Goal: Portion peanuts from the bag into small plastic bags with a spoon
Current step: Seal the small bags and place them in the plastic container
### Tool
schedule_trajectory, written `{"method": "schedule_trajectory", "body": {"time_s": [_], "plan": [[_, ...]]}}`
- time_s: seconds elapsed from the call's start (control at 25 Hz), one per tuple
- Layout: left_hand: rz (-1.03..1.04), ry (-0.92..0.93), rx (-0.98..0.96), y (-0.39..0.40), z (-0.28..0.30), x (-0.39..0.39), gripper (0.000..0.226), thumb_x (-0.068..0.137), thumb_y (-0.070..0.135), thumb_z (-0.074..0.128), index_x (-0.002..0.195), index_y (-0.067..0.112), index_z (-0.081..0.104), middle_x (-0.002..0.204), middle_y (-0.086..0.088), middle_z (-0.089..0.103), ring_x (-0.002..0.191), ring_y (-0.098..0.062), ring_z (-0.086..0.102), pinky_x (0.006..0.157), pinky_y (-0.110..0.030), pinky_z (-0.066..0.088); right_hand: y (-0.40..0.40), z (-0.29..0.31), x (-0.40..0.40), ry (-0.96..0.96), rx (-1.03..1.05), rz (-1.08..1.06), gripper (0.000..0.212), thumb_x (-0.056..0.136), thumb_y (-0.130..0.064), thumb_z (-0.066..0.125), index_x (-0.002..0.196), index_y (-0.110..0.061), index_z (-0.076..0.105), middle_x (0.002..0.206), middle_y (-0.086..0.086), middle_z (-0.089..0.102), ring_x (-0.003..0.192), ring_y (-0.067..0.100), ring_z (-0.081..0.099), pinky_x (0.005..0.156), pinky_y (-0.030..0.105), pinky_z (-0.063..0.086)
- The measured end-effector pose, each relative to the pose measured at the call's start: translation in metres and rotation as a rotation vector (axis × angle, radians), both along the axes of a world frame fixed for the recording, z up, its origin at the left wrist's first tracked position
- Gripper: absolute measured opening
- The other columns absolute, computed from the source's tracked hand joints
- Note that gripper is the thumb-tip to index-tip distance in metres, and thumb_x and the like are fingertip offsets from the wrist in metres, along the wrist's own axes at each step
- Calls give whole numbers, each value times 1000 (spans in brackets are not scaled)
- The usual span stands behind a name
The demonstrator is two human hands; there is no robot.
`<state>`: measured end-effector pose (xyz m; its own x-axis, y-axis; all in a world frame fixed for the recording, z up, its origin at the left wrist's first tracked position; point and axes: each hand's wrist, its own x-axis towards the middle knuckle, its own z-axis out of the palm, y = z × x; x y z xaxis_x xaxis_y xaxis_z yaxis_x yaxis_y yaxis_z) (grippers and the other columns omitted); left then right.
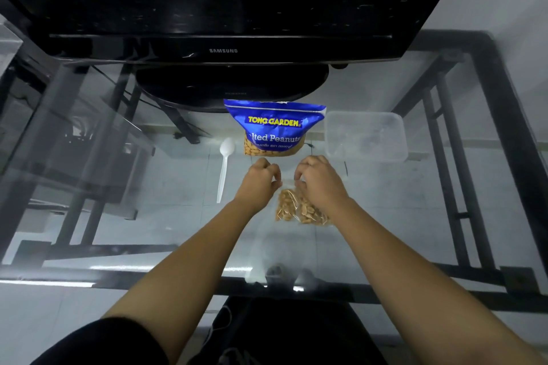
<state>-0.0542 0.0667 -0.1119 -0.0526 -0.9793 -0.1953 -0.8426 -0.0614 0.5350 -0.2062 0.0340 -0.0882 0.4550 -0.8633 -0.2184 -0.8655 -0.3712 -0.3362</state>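
Note:
A blue Tong Garden salted peanuts bag (274, 124) stands upright on the glass table, just beyond my hands. A small clear plastic bag (292, 206) partly filled with peanuts lies flat in front of it. My left hand (261, 179) pinches the small bag's top edge on the left side. My right hand (318, 179) pinches the same top edge on the right and covers part of the bag. A white plastic spoon (224, 167) lies on the glass to the left of my left hand, bowl pointing away from me.
A clear, lidded plastic container (366, 136) sits right of the peanut bag. A black Samsung monitor (222, 50) on its stand fills the back of the glass table (118, 216). The table's dark metal frame shows through the glass.

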Motion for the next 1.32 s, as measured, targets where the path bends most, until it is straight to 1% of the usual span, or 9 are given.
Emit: {"method": "schedule_trajectory", "body": {"time_s": [0.08,0.2,0.28,0.36,0.72,0.88,1.08,1.2,1.32], "plan": [[42,128,2,5,5,3,10,86,12,62,89,3,61,96,-15,64,85,-28,59,77,-32,49,6,3,-2,-73,8,-15,13,89,-14,56,100,-13,63,113,5,60,112,22,48,88,30,42],[313,563,120,21,20,6,9,84,16,65,81,12,58,84,-10,70,79,-23,66,76,-34,55,22,11,-8,-419,195,-273,5,88,-17,59,93,-16,59,91,1,67,88,17,62,72,26,48],[407,799,139,31,33,3,6,85,10,64,86,13,60,77,-6,70,75,-17,68,79,-36,57,32,21,-11,-672,382,-489,7,85,-18,65,91,-16,63,84,-1,70,78,10,66,69,19,50],[409,871,124,35,47,2,13,86,5,62,93,16,63,79,-4,70,73,-12,68,80,-34,57,38,29,-12,-834,478,-591,4,83,-16,68,83,-19,66,81,0,72,74,9,69,71,22,52],[38,315,-107,21,120,8,9,85,22,66,86,16,72,68,10,65,66,3,58,60,-9,42,36,86,-5,-936,321,-493,2,82,-20,69,80,-21,67,78,-1,72,70,7,70,66,13,52],[106,254,-182,24,129,1,10,84,21,66,83,12,71,75,6,66,71,4,56,63,-8,39,35,97,0,-837,172,-438,5,83,-18,67,78,-20,66,70,-8,66,68,6,65,61,8,48],[182,241,-224,27,133,5,10,82,23,68,80,13,69,78,5,63,78,-16,59,66,-18,40,34,102,-2,-788,41,-418,5,85,-16,65,80,-16,66,63,-11,59,59,0,55,57,7,43],[184,228,-221,30,134,9,13,81,25,70,78,12,68,81,-1,66,80,-17,60,69,-26,45,31,103,-8,-776,39,-395,5,85,-16,65,83,-12,67,65,-9,59,61,0,55,57,5,42],[198,312,-238,34,132,15,12,80,26,71,77,15,67,80,3,64,74,-2,57,60,-11,41,30,106,-9,-780,85,-354,5,86,-18,63,85,-15,66,71,-8,62,67,3,59,63,8,46]]}}
